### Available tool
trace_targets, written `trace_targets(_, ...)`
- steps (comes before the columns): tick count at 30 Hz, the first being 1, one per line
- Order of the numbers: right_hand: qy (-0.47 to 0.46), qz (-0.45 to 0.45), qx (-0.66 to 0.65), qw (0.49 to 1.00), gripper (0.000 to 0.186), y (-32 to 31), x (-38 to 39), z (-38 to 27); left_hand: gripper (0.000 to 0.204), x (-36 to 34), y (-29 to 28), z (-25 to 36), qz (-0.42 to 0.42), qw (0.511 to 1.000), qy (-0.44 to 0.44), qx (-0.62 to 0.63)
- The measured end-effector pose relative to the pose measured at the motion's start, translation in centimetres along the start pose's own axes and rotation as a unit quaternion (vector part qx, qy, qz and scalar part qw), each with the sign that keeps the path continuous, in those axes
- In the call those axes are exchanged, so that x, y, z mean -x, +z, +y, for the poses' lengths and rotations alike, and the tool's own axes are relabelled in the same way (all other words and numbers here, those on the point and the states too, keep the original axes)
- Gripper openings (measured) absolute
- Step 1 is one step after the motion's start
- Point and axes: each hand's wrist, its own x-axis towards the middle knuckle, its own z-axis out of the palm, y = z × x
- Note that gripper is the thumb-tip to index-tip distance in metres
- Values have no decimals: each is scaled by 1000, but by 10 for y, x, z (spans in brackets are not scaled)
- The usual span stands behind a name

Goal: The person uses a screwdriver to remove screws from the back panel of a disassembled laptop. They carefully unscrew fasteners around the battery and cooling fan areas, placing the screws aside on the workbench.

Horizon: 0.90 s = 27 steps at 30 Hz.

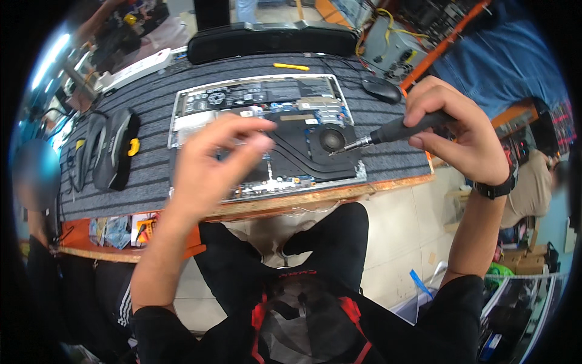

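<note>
An opened laptop [301,142] lies on the mat, its inner parts showing: a battery along the far side, dark heat pipes and a round fan [331,139] at the right. My right hand [454,127] grips a black-handled screwdriver [394,130] with a metal shaft. The screwdriver slants down to the left, its tip over the fan's near edge; I cannot tell if it touches. Above the laptop's left half hovers my left hand [215,161], slightly blurred, thumb and forefinger apart with nothing visible between them. It hides part of the laptop beneath.
A striped grey mat [151,176] covers the bench. A black soundbar [273,42] and a yellow stick-like tool [291,67] are at the back. A black mouse [382,90] sits to the right, a dark tool case [115,148] to the left. Other people are at both sides.
</note>
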Motion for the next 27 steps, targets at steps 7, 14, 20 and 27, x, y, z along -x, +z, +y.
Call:
trace_targets(7,-51,81,-97,991,26,22,-14,9,24,4,40,22,-12,914,-190,359)
trace_targets(14,-40,169,-140,975,26,47,-3,40,17,-5,12,5,70,949,-137,274)
trace_targets(20,145,377,-236,884,25,91,78,116,20,-82,-116,-59,209,972,-54,-97)
trace_targets(27,216,482,-246,813,27,134,123,172,17,-148,-192,-149,146,923,-122,-334)
